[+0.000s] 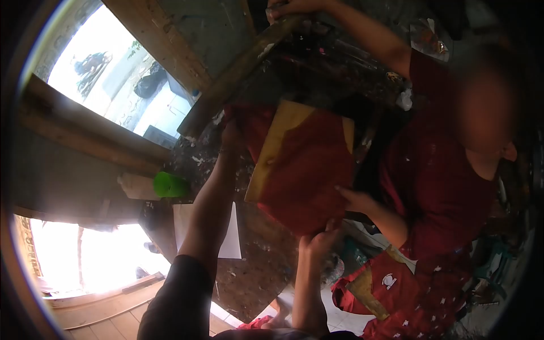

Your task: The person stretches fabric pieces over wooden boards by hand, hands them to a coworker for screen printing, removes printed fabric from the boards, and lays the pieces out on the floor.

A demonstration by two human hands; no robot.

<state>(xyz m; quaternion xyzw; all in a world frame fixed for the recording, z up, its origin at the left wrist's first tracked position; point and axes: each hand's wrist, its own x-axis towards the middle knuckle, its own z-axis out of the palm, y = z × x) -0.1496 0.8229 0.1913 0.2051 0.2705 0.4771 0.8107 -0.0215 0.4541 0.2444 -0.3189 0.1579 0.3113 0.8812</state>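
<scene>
Red cloth (314,170) lies over a flat yellowish board (270,156), whose bare edge shows along the left side and top corners. My right hand (318,242) pinches the cloth's lower edge, thumb on top. Up at the left, my left hand (231,135) is closed on a darker fold of the red cloth (254,127); its fingers are dim and partly hidden. A co-worker's hand (358,201) touches the cloth's right side.
Facing me on the right is a co-worker in a red shirt (436,164), one arm stretched to the wooden beam. On the dark, stained table (249,289) lie white paper (231,232) and a green cylinder (170,185). More red cloth (391,283) hangs at lower right.
</scene>
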